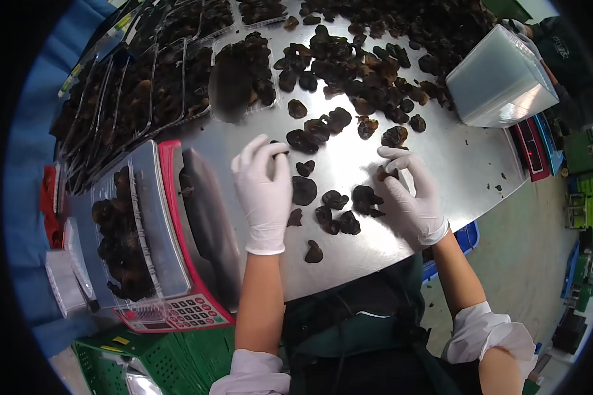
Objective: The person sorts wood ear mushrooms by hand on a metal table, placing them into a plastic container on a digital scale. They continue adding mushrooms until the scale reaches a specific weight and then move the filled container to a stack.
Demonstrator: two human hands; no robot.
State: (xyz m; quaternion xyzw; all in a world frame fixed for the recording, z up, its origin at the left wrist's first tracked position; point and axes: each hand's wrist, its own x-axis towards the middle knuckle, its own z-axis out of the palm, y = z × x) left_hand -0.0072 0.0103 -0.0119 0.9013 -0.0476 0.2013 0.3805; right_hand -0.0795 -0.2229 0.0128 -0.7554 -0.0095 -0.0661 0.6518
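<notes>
My left hand point(265, 191), in a white glove, is above the steel table with its fingers curled. A dark wood ear mushroom shows at its fingertips, mostly hidden by them. My right hand point(416, 197), also gloved, pinches a small brown wood ear mushroom point(385, 174) between thumb and forefinger. Between the hands lie several loose dark wood ear mushrooms, among them a flat round one point(304, 191) and a ruffled cluster point(366, 200). Just beyond my right fingertips rests another wood ear mushroom point(394, 136).
On the left, a red-edged scale point(171, 217) bears a clear tray of mushrooms point(141, 227). Filled clear trays point(153, 85) line the back left. A large mushroom heap point(415, 26) covers the far table point(481, 151). Stacked empty trays point(501, 79) stand right, near another person's dark sleeve point(560, 59).
</notes>
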